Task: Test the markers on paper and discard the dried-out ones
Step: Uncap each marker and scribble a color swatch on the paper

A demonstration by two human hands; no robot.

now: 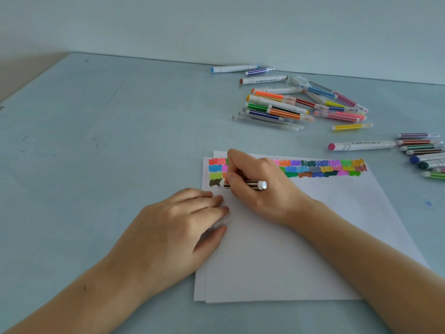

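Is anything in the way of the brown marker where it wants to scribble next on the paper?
Nothing visible. The right hand holds the brown marker, its tip beside the dark swatch. The paper just below is bare. The left hand rests lower, on the paper's left edge.

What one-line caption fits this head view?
Right hand scribbles a brown marker on swatch-filled paper; left hand steadies it.
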